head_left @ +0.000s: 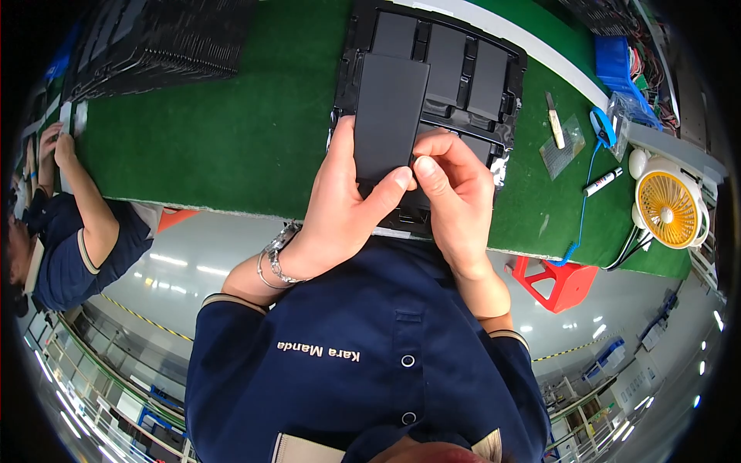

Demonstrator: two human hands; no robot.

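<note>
My left hand (pixel 343 204) is closed around the lower end of a flat, matte black rectangular block (pixel 390 112), with the thumb on its near edge and the fingers along its left side. The block is held over a black plastic tray (pixel 349 92). At the block's lower right corner, my right hand (pixel 461 197) has thumb and index finger pinched together. Whether they grip the edge or something small there is hidden. Several similar black blocks (pixel 488 81) lie in the tray's compartments.
On the green table mat (pixel 193 147) lie a cutter knife (pixel 556 123), a marker (pixel 603 182) and a blue wrist strap (pixel 603 127) with a coiled cord. A yellow-white fan (pixel 668 208) stands at right. Stacked black trays (pixel 170 54) are far left; a co-worker's arm (pixel 93 208) is at left.
</note>
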